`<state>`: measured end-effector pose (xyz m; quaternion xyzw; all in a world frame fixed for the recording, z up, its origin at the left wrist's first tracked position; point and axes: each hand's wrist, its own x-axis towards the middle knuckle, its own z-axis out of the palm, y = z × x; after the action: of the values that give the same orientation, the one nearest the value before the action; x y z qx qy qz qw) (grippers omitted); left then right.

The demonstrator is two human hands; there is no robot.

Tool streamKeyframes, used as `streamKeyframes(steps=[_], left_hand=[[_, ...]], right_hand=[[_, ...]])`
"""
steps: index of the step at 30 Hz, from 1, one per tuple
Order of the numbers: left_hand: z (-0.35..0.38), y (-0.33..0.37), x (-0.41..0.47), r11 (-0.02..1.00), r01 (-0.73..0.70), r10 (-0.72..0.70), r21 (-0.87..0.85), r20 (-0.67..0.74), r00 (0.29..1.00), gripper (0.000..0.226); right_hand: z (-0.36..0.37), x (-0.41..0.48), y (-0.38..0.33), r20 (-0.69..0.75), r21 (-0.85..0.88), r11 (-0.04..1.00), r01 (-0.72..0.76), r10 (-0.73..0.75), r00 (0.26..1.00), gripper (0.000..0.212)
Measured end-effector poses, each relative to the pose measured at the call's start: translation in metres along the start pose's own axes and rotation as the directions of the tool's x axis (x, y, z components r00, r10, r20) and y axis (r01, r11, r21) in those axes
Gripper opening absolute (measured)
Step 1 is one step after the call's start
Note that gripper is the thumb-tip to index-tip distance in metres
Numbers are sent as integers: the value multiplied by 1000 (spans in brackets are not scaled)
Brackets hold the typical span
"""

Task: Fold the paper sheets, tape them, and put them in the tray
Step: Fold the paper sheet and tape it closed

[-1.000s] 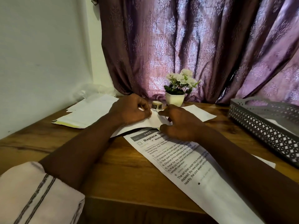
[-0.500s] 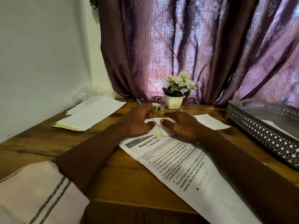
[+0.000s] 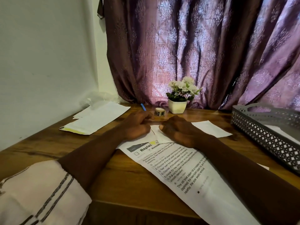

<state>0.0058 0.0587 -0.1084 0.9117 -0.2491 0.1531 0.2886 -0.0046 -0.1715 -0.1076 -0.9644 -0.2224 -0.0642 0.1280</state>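
Observation:
A folded white paper lies flat on the wooden table, partly under both my hands. My left hand presses on its left end and my right hand presses on its middle, fingers curled down on the sheet. A small yellow piece shows at the fold's near edge. A printed instruction sheet lies under the folded paper and runs toward me. The tape roll stands just beyond my hands. The grey perforated tray sits at the right with white paper inside.
A stack of white sheets lies at the back left, with crumpled clear plastic behind it. A blue pen and a white flower pot stand by the purple curtain. A wall closes the left side.
The folded paper was held up off the table between both hands; now it lies flat with both hands pressing on it. The camera has tilted so the stack and pen show more.

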Motion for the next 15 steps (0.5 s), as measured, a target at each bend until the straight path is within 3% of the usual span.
streamKeyframes(steps=[6, 7, 9, 11, 15], left_hand=[[-1, 22, 12, 956, -9, -7, -293, -53, 999, 30], [-10, 22, 12, 968, 19, -26, -251, -25, 999, 28], [-33, 20, 8, 996, 91, -90, -3, 131, 987, 27], [-54, 16, -3, 960, 170, -229, 221, 282, 932, 51], [-75, 4, -16, 885, 323, -439, 334, 373, 817, 102]], right_hand=[[7, 4, -1, 9, 4, 1000, -24, 24, 1000, 59], [7, 4, 0, 1, 2, 1000, -27, 27, 1000, 60], [6, 4, 0, -8, -5, 1000, -26, 26, 1000, 60], [6, 5, 0, -7, -8, 999, -38, 38, 999, 61], [9, 10, 1, -15, -9, 997, -72, 72, 997, 63]])
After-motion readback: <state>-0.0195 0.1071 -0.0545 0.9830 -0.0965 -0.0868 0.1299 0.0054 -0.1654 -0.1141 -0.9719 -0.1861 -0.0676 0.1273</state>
